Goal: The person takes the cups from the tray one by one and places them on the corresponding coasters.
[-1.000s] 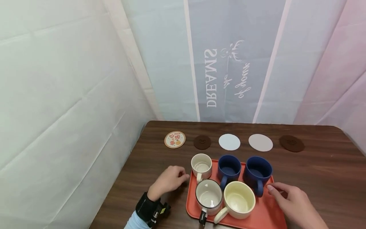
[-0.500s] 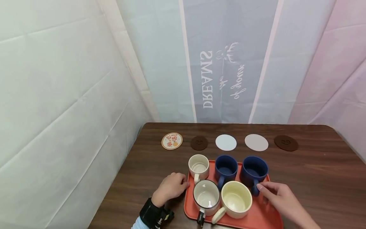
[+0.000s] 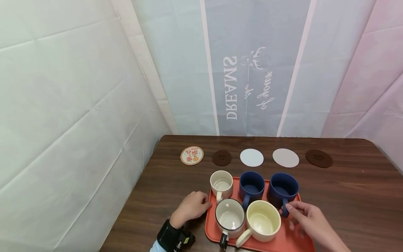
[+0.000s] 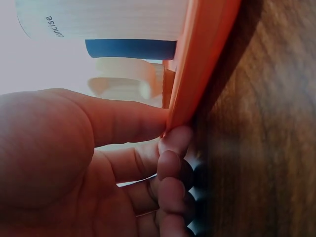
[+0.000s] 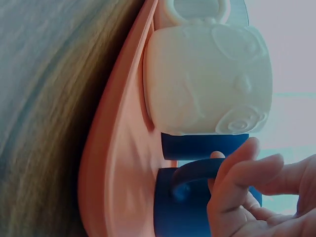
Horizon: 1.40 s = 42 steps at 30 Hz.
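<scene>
My left hand [image 3: 192,205] pinches the left rim of a red-orange tray [image 3: 211,229] between thumb and index finger. At the tray's right side my right hand [image 3: 310,218] pinches the handle of a dark blue mug [image 3: 282,189], which stands upright on the tray. In the right wrist view the curled fingers [image 5: 237,182] meet that handle. Left of it stands a second blue mug [image 3: 252,185], then a small cream mug [image 3: 221,183]. In front are a black-rimmed white mug [image 3: 230,217] and a pale yellow mug [image 3: 263,222], the latter embossed in the right wrist view.
A row of round coasters lies behind the tray: a printed one [image 3: 192,155], a small brown one [image 3: 221,158], a white one [image 3: 252,157], a pale one [image 3: 285,158] and a larger brown one [image 3: 319,158]. Cloth curtains [image 3: 252,70] hang beyond the wooden table [image 3: 157,196].
My right hand has moved left from beside the tray onto the blue mug's handle. My left hand has come in to the tray's left rim. The mugs stay in place.
</scene>
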Motion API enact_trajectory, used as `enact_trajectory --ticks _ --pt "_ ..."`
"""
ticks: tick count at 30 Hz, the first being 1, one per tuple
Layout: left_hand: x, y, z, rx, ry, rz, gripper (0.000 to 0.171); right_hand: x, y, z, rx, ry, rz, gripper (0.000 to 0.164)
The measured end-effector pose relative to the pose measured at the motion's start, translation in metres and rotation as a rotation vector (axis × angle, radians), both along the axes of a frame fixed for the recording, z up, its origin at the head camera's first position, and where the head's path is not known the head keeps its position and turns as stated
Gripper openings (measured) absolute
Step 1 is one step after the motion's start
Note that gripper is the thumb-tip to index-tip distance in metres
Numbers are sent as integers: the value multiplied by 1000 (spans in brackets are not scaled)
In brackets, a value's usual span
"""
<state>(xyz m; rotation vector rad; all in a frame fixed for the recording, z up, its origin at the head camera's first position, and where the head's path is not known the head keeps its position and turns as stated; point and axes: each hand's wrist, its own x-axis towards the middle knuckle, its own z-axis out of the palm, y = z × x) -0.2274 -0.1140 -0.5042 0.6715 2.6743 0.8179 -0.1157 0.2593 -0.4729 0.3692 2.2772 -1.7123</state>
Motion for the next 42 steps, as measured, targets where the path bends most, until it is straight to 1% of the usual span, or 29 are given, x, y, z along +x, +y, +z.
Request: enact_trajectory --ticks 3,7,12,16,20,27,31,37,42 --pt "0 1 0 2 3 -3 40 2 -1 -1 -29 -2 10 40" --pt "0 1 -2 8 8 0 39 3 -2 -1 -47 2 -22 40" --pt "-2 -1 -5 3 10 -2 40 5 -4 -2 -45 -24 -77 39" --pt "-2 -2 -6 19 10 -15 41 5 -5 -3 -60 -45 -93 41" --pt "-1 -2 -6 22 10 -16 42 5 -6 -5 -82 -46 -103 44" --pt "-1 0 -4 6 25 -4 41 4 -7 -6 -118 -62 -166 40" --pt "-3 0 -3 11 31 -7 41 4 -9 -8 -144 -55 -207 39" --pt "-4 -1 -4 6 17 -18 41 4 -11 -10 -160 -47 -258 39" --pt "-2 -2 -5 15 11 -16 40 5 -8 -7 -152 -33 -268 39"
